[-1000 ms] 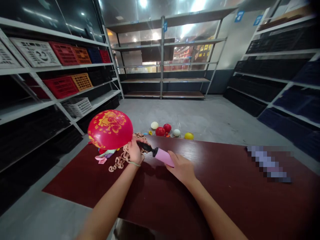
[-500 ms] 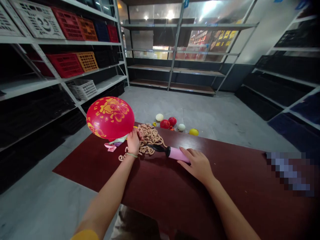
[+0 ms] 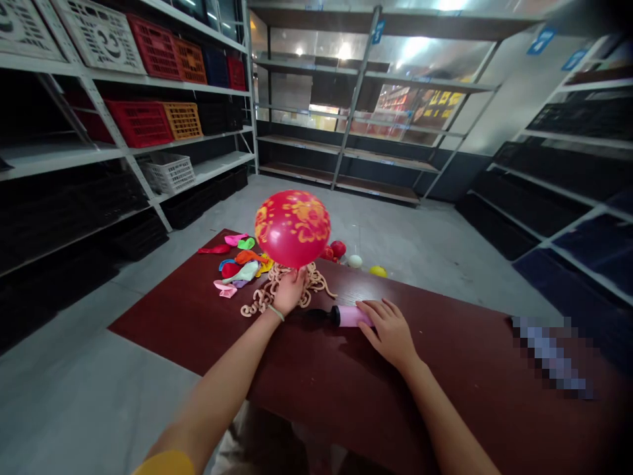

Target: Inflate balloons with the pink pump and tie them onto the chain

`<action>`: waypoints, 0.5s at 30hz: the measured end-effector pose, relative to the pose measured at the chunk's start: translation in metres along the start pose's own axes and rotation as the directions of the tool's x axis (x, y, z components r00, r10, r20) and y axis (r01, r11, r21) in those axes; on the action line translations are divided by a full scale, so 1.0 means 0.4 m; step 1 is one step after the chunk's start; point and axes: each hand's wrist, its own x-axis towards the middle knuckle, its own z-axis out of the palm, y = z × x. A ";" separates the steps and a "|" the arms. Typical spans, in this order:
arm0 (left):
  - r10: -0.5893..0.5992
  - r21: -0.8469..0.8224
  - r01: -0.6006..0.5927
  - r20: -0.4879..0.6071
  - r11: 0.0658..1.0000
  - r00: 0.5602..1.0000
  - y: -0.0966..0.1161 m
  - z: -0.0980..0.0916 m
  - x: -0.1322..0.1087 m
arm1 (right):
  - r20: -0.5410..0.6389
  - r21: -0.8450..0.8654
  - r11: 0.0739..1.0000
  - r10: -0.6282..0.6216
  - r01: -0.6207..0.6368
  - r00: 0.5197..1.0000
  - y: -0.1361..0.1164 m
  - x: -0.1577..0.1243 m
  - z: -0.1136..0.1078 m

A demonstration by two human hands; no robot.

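An inflated red balloon (image 3: 293,227) with yellow print stands up from my left hand (image 3: 291,290), whose fingers are pinched round its neck. Under and beside that hand lies a heap of tan, curled long balloons or cords (image 3: 316,280); which of these they are I cannot tell. My right hand (image 3: 393,330) rests on a pink balloon pump (image 3: 349,316) lying on the table, fingers over its barrel. The pump's black nozzle (image 3: 316,314) points left towards the heap. Several flat balloons (image 3: 244,270) in mixed colours lie left of the heap.
The dark red table (image 3: 198,336) spans the front. A pixelated item (image 3: 551,353) lies at its right end. Beyond the far edge, round balloons, one of them yellow (image 3: 378,271), rest on the floor. Shelves with crates (image 3: 143,123) stand left; other racks (image 3: 341,142) stand behind and right.
My left hand has moved right and the red balloon has swung right and upright, uncovering the flat balloons. My right hand stays on the pump. The view has shifted slightly.
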 end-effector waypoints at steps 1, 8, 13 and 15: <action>0.013 0.044 -0.014 0.021 0.999 1.000 -0.002 0.001 -0.003 | -0.003 -0.001 1.000 0.002 -0.002 1.000 -0.002 -0.002 0.005; 0.060 0.187 -0.088 0.150 0.978 0.987 -0.003 0.016 -0.007 | -0.147 0.105 0.993 0.062 -0.047 0.987 -0.010 -0.006 0.021; 0.105 0.365 -0.185 0.228 0.912 0.968 0.007 0.010 -0.009 | -0.154 0.015 0.996 -0.083 0.086 0.985 -0.034 0.076 -0.052; 0.130 0.409 -0.237 0.273 0.881 0.953 0.011 0.006 -0.012 | -0.117 -0.102 0.974 -0.213 0.201 0.970 -0.058 0.133 -0.101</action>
